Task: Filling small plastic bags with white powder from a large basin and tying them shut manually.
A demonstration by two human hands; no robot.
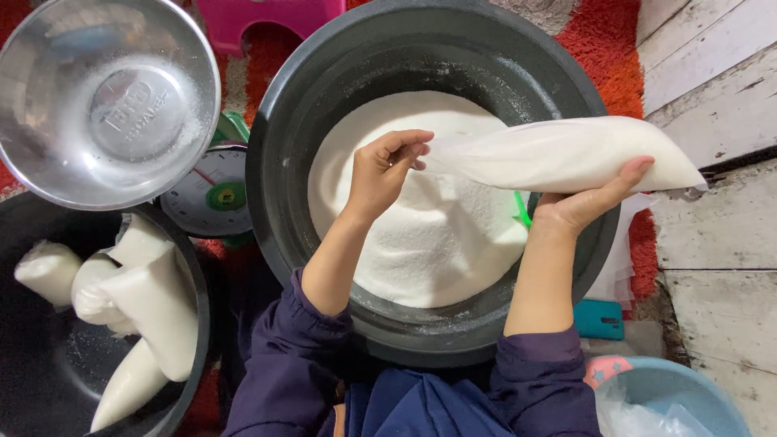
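From the head camera, you hold one filled clear plastic bag (pixel 566 154) of white grains lying sideways above the big dark basin (pixel 324 97). Your right hand (pixel 587 202) cups it from beneath near the fat far-right end, fingers wrapped up around its side. Your left hand (pixel 384 174) pinches the flattened open neck at the bag's left end, thumb and fingers closed on the film. The two hands are well apart, one at each end.

The bag looks soft and saggy, fairly heavy for its thin skin, and likely slippery; I would keep the weight in the palm below and the neck pinched shut so nothing spills.

Counted: one heap of white grains (pixel 421 235) in that basin, one steel bowl (pixel 105 97) at far left, one dial scale (pixel 212 193) beside it, and about five filled bags (pixel 154 299) in a second dark tub (pixel 190 267) at near left. A light blue tub (pixel 688 384) sits at near right.
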